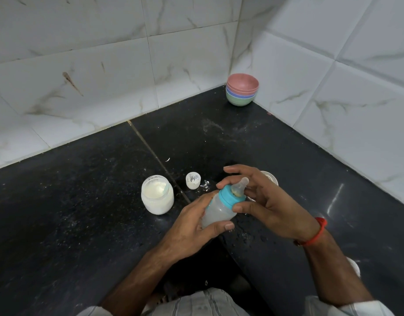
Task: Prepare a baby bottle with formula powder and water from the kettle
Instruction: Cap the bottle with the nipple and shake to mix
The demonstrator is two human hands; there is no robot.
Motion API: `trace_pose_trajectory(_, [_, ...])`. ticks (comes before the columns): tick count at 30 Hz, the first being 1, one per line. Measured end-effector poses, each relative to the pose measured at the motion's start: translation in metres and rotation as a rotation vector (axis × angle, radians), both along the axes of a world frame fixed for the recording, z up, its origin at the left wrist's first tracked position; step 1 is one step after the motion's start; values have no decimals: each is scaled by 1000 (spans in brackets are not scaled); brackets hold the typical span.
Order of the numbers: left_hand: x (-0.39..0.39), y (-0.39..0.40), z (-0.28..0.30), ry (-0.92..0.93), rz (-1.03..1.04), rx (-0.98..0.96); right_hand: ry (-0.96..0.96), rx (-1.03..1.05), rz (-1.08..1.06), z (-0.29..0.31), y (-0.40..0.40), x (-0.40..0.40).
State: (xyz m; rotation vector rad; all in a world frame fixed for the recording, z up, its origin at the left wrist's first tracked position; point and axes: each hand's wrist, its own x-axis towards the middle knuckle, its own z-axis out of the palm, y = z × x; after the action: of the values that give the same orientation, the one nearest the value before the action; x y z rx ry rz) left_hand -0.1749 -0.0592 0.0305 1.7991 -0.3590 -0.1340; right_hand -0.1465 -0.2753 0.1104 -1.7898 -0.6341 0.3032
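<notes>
A cloudy baby bottle [216, 212] with a blue collar [229, 197] and a clear teat [240, 185] is tilted above the black counter. My left hand [194, 224] grips the bottle's body from below. My right hand [265, 201] pinches the blue collar between thumb and fingertips. An open jar of white formula powder [157, 194] with a scoop inside stands to the left. A small clear cap [193, 180] dusted with powder stands beside the jar. No kettle is in view.
A stack of coloured bowls [241, 89] sits in the far corner by the tiled walls. A round white object [270, 177] is partly hidden behind my right hand. Powder specks and water drops [246, 236] lie on the black counter [82, 201].
</notes>
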Motion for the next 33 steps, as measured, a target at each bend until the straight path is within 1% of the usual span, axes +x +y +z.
trace_pose_trajectory(4, [-1, 1, 0, -6, 14, 3, 11, 12, -52, -3, 4, -2])
trace_pose_trajectory(8, [-2, 1, -1, -22, 15, 27, -41, -7, -154, -9, 12, -6])
trace_pose_trajectory(11, [-2, 2, -1, -40, 24, 47, -136, -63, -208, -9, 15, -9])
trace_pose_trajectory(13, [-1, 1, 1, -51, 32, 51, -192, -83, -221, -6, 13, -9])
trace_pose_trajectory(16, [2, -1, 5, -67, 26, 59, -235, -88, -168, 2, 6, -5])
trace_pose_trajectory(19, [2, -2, 5, -50, 3, 31, -180, -87, -96, 7, 1, -1])
trace_pose_trajectory(22, [-1, -3, 4, -31, -15, 8, -134, -92, -89, 9, 2, -2])
trace_pose_trajectory(25, [-1, -5, 3, -40, -3, 2, -207, -131, -154, 4, 5, -3])
trace_pose_trajectory(28, [0, -6, 2, -40, 4, 5, -258, -168, -286, -3, 14, -7])
trace_pose_trajectory(30, [1, -7, 2, -34, 8, -2, -218, -155, -339, -7, 22, -10])
trace_pose_trajectory(33, [3, -6, 3, -8, 57, -43, -70, -4, -358, -10, 25, -14])
